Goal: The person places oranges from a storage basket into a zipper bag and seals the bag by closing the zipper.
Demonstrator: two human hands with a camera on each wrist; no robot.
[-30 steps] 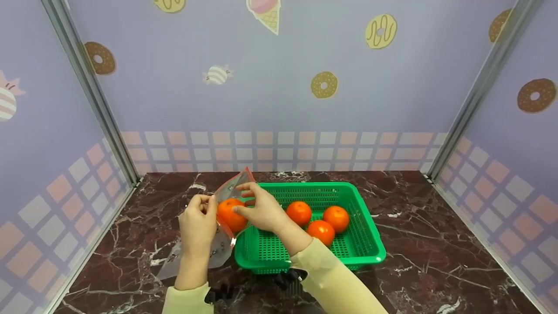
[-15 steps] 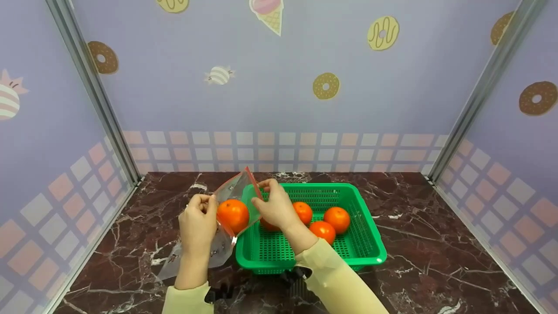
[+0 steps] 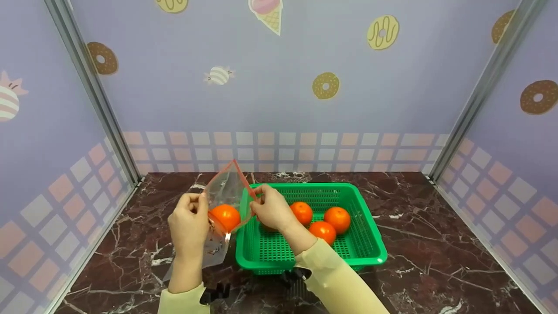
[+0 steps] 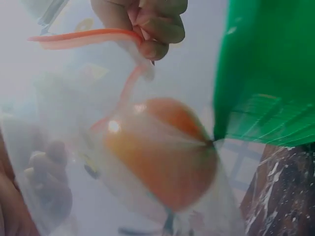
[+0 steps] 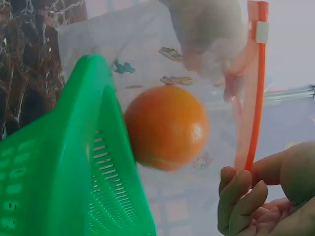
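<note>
A clear zip bag (image 3: 226,187) with a red-orange closure strip stands with its mouth spread, left of the green basket. Its left edge is pinched by my left hand (image 3: 188,224). Thumb and fingers of my right hand (image 3: 275,211) pinch the opposite edge, beside the basket's left end. Inside the bag lies an orange (image 3: 226,217), which shows through the film in the left wrist view too. The right wrist view shows a white slider (image 5: 262,32) on the strip and small printed pictures on the film.
The green basket (image 3: 348,261) of perforated plastic holds several oranges (image 3: 337,220), one partly hidden behind my right hand. It stands on a dark marbled tabletop (image 3: 427,244). Patterned panels (image 3: 279,113) close off the back and both sides.
My right hand has left the orange in the bag and moved right to pinch the bag's edge. My left hand shifted slightly left with the bag, and the orange sits lower in it.
</note>
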